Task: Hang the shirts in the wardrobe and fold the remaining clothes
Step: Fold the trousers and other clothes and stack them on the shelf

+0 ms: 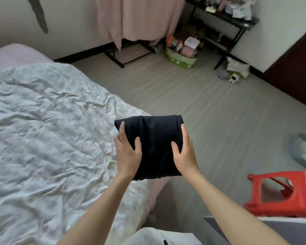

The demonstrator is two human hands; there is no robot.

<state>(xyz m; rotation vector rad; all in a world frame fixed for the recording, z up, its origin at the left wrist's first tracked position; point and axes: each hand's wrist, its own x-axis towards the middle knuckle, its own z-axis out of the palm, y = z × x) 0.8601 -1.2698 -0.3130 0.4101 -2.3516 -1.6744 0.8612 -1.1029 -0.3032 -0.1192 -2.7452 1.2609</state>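
Bed (42, 121) with crumpled floral sheet, cut off at left and bottom edges. Folded black garment (154, 147) held over the bed's corner (type indiscernible), its underside hidden. Left hand (128, 152) and right hand (185, 152) grip opposite sides, thumbs on top, remaining fingers mostly hidden beneath. Red plastic stool (281, 193), partly cropped. Green basket (180, 60) holds blurred containers.

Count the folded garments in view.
1. A folded black garment is held between the left hand and right hand, over the corner of the bed. Others may lie out of frame.
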